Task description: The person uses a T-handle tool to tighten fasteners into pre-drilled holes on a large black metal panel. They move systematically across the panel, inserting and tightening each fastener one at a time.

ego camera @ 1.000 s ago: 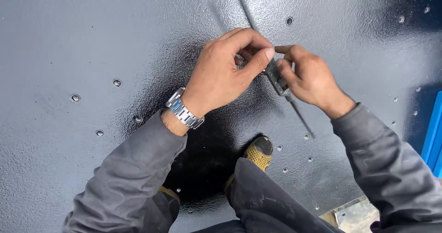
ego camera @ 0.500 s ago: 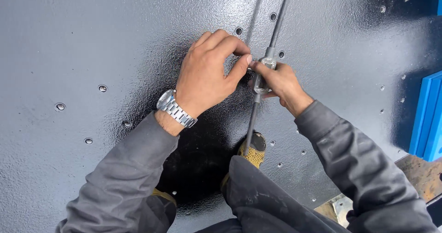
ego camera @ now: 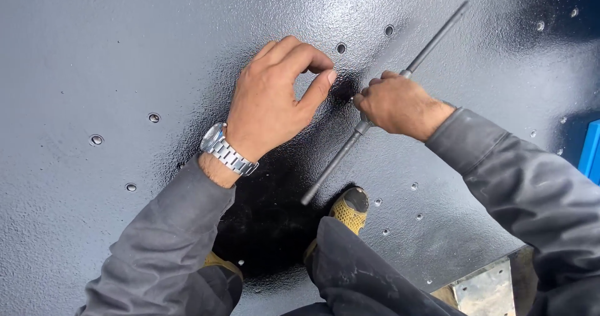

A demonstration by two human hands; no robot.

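The right hand (ego camera: 400,105) is closed in a fist around the middle of a long grey metal bar (ego camera: 350,147), which lies slantwise over the dark painted metal plate (ego camera: 112,60), one end pointing toward the plate's upper right corner and the other toward the lower middle, just above a yellow-and-black shoe (ego camera: 350,208). The bar sits near the middle of the plate, a little right of centre, and what lies under the fist is hidden. The left hand (ego camera: 275,100) holds nothing: it rests on the plate just left of the bar, thumb and forefinger curled toward each other with a gap between them, thumb tip close to the right hand's knuckles but apart from them. A steel wristwatch (ego camera: 226,148) sits on the left wrist above a grey sleeve (ego camera: 162,241). Small round holes (ego camera: 340,48) dot the plate, two just above the hands, others toward the left edge and lower right. A blue panel (ego camera: 590,153) shows at the right edge
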